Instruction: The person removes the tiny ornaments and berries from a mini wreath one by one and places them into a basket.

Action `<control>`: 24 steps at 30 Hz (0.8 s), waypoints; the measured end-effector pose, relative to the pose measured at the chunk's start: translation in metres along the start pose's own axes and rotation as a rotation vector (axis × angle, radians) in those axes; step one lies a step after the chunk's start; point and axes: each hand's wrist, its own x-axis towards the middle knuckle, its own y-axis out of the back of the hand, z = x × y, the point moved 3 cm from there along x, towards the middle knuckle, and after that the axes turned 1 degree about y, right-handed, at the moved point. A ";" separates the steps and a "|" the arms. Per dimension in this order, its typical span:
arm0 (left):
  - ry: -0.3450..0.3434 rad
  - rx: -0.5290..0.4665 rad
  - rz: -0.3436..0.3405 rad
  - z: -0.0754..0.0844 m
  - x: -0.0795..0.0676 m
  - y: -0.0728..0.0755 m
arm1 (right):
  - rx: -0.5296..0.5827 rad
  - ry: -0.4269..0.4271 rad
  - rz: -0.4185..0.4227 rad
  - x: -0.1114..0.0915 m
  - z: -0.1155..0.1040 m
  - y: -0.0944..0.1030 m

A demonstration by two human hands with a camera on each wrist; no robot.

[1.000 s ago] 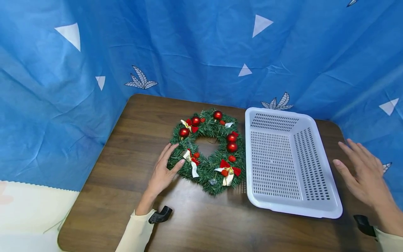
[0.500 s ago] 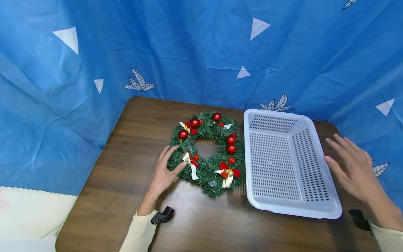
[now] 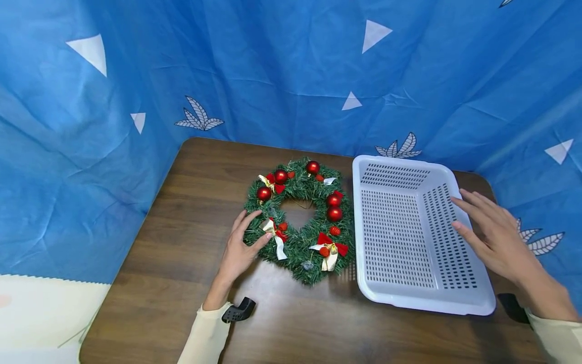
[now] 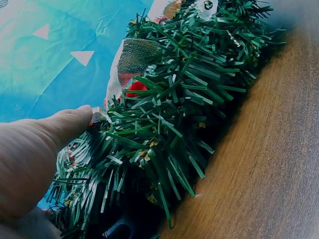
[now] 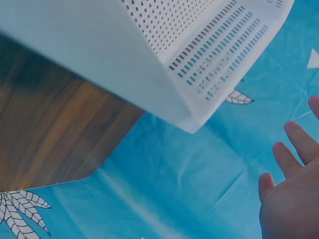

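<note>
A green Christmas wreath [image 3: 294, 265] lies flat on the wooden table, dressed with shiny red baubles [image 3: 334, 214] and red, gold and white bows. At its left side is my left hand [image 3: 238, 248], fingers spread along the outer edge and thumb near a bow [image 3: 275, 233]. The left wrist view has the thumb [image 4: 70, 124] touching the top of the greenery; the other fingers are mostly hidden. My right hand [image 3: 497, 245] hangs empty with fingers extended, overlapping the right rim of a white plastic basket [image 3: 357, 227] in the head view. The right wrist view catches its fingers [image 5: 300, 139] apart from the basket.
The perforated basket, with nothing inside, stands right of the wreath and close beside it. Brown wooden table [image 3: 182, 222] shows to the left and in front. Behind hangs a blue curtain [image 3: 282, 65] with white triangles and leaf prints.
My right hand has moved left, from beyond the basket's right side to over its right rim. The left hand has barely shifted at the wreath; wreath and basket keep their places.
</note>
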 end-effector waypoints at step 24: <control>0.007 0.013 -0.010 -0.006 0.003 -0.005 | -0.008 0.090 -0.077 0.024 -0.024 -0.010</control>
